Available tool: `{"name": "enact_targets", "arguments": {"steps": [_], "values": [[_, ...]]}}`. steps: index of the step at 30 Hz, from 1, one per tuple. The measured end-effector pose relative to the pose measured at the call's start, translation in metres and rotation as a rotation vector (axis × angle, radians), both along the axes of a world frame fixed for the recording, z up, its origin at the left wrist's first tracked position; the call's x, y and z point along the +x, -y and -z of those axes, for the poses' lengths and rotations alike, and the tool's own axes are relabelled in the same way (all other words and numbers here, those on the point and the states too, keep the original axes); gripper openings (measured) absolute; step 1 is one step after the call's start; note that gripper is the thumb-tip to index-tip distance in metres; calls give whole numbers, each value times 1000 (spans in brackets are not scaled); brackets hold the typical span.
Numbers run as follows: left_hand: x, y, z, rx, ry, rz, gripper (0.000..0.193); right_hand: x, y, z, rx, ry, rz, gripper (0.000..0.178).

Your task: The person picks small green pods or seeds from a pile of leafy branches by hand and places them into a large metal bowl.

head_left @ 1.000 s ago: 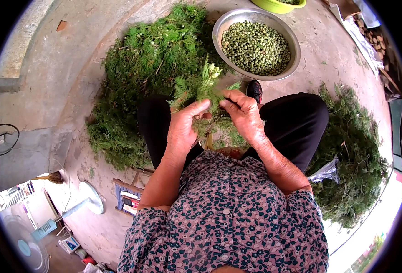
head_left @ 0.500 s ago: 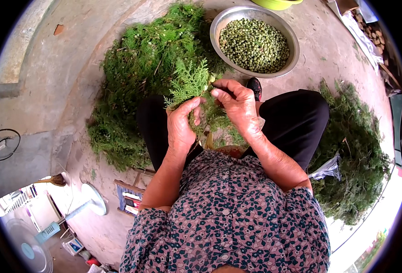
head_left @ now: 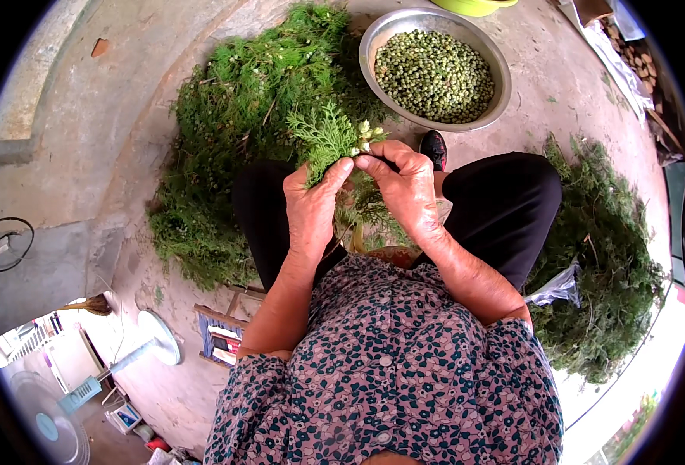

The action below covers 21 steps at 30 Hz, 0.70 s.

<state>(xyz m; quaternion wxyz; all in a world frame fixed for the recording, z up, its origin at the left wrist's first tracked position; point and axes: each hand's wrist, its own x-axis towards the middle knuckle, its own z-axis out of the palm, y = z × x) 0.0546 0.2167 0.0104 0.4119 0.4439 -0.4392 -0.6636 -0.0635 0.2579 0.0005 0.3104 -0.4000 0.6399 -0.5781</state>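
Observation:
Between my knees I hold up a green conifer sprig (head_left: 325, 139) with flat, feathery leaves. My left hand (head_left: 311, 205) is closed on its stem side, thumb pressed along it. A cluster of pale green cones (head_left: 368, 134) sits at the sprig's right side. The fingers of my right hand (head_left: 408, 182) are pinched at the base of this cluster, and the two thumbs nearly meet there. Beyond my hands, a metal basin (head_left: 500, 58) holds many small round green cones (head_left: 435, 77). More greenery hangs below my hands, partly hidden by them.
A big heap of green conifer branches (head_left: 218, 147) lies at the left, and another heap (head_left: 602, 256) at the right with a clear plastic bag (head_left: 557, 287) on it. A lime-green basin (head_left: 478, 6) stands behind the metal one. Left and near are a standing fan (head_left: 51, 422) and a broom (head_left: 94, 305).
My hands have come closer together at the sprig. The pale cone cluster now shows plainly above my right fingertips, and the sprig has shifted slightly right.

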Motion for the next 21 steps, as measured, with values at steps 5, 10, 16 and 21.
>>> {"name": "enact_targets", "arguments": {"steps": [5, 10, 16, 21], "values": [[-4, 1, 2, 54, -75, -40, 4, -4, 0, 6, 64, 392, -116, 8], [1, 4, 1, 293, -135, -64, 7, -15, -3, 4, 66, 1009, -191, 6], [-1, 2, 4, 181, -92, -135, 5, -20, -11, -5, 6, 1106, -137, 10], [-1, -1, 2, 163, -66, -107, 7, -11, -8, -4, 2, 449, -159, 17]]}}
